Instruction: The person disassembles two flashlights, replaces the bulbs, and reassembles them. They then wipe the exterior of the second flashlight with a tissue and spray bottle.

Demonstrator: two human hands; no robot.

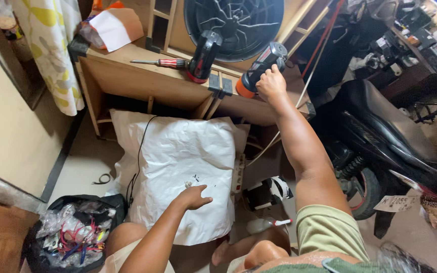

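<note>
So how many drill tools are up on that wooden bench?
2. One black and red drill stands near the red-handled screwdriver. The right hand grips the other drill, the one with the orange end. More may be hidden in the clutter.

Black cordless drill with orange nose [261,67] and a second black power tool with red base [203,55] are sitting on the tan wooden bench [127,76], beside a red-and-black-handled screwdriver [160,62]. Crumpled white paper sheet [178,167] is showing small dark specks; cream curtain with yellow-and-grey leaf print [51,45] is hanging at the left.
</note>
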